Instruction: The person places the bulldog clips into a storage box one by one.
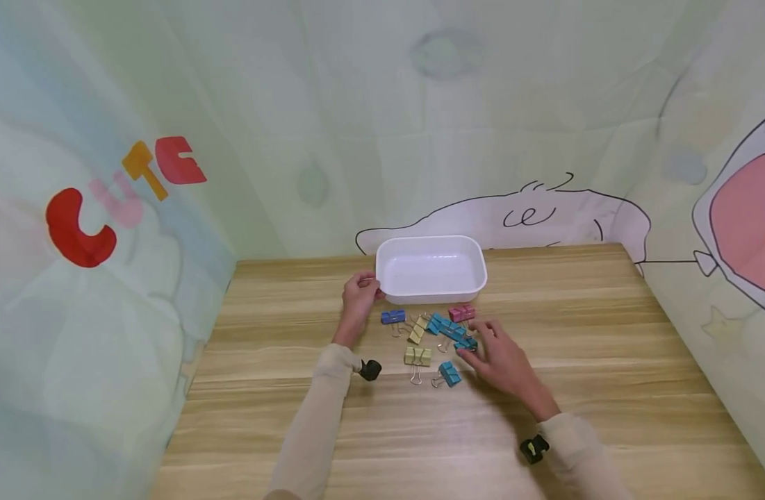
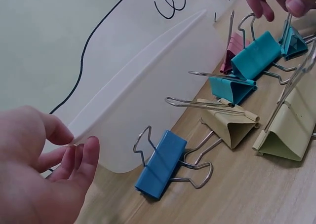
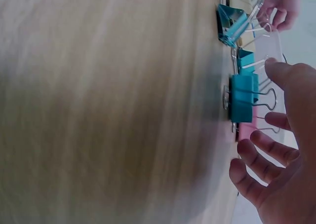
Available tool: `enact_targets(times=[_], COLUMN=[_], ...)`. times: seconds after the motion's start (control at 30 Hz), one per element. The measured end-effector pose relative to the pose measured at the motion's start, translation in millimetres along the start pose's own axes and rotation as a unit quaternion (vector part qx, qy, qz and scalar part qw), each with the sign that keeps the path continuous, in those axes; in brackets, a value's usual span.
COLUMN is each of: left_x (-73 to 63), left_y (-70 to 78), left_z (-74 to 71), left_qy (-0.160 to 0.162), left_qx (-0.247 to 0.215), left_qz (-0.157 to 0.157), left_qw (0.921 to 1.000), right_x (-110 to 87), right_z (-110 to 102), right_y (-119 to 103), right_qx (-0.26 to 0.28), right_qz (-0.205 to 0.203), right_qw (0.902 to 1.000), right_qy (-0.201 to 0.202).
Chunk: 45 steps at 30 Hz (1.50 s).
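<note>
My left hand (image 1: 358, 300) pinches the near left corner of the rim of a white plastic tray (image 1: 433, 298). In the head view, my right hand (image 1: 506, 361) is at a teal binder clip (image 1: 466, 344), its fingers and thumb spread apart around it. The right wrist view shows a gap between thumb and fingers, with teal clips (image 3: 242, 98) beyond; whether a fingertip touches a wire handle I cannot tell. Between the hands lie a blue binder clip (image 2: 162, 165), two pale yellow binder clips (image 1: 417, 356), a pink binder clip (image 1: 461, 313) and more teal binder clips (image 1: 449, 373).
The wooden table (image 1: 282, 361) carries the tray and clips. A printed fabric curtain (image 1: 294, 139) stands along the table's back and sides, just behind the tray. Each wrist wears a small black device (image 1: 370, 369).
</note>
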<state>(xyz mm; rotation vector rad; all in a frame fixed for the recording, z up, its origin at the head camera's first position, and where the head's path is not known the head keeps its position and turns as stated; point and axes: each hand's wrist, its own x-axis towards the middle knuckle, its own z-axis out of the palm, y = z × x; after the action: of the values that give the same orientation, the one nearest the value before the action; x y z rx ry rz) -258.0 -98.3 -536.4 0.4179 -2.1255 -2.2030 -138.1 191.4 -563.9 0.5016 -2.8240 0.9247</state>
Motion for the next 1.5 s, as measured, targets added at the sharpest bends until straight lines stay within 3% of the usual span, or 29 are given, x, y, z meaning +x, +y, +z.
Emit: enact_targets(times=[0.2,0.47,0.8,1.2,1.5], left_x=[0.7,2.8,0.5,0.4,2.0], left_y=[3.6,3.2,3.7,6.8,2.8], left_z=[-2.5,-4.0,-4.3,-3.9,-2.8], left_qy=[-0.012,-0.025,-0.028,-0.041,-0.026], left_qx=[-0.029,-0.035,-0.030,-0.037,-0.035], left_qz=[-0.005,-0.020,-0.025,-0.030,-0.021], left_qw=[0.9995,0.9989,0.9988,0.9980,0.9988], right_x=[-0.2,-1.2,-3.2,-4.7,0.7], right_z=[9,18,21,3,-29], right_y=[-2,-4,-7,-5,1], right_qx=[-0.024,-0.037,-0.051,-0.072,-0.091], right_qz=[0.020,0.049,0.048,0.043,0.035], right_qw=[0.9995,0.9981,0.9973,0.9955,0.9939], right_qy=[0.007,0.007,0.023,0.045,0.051])
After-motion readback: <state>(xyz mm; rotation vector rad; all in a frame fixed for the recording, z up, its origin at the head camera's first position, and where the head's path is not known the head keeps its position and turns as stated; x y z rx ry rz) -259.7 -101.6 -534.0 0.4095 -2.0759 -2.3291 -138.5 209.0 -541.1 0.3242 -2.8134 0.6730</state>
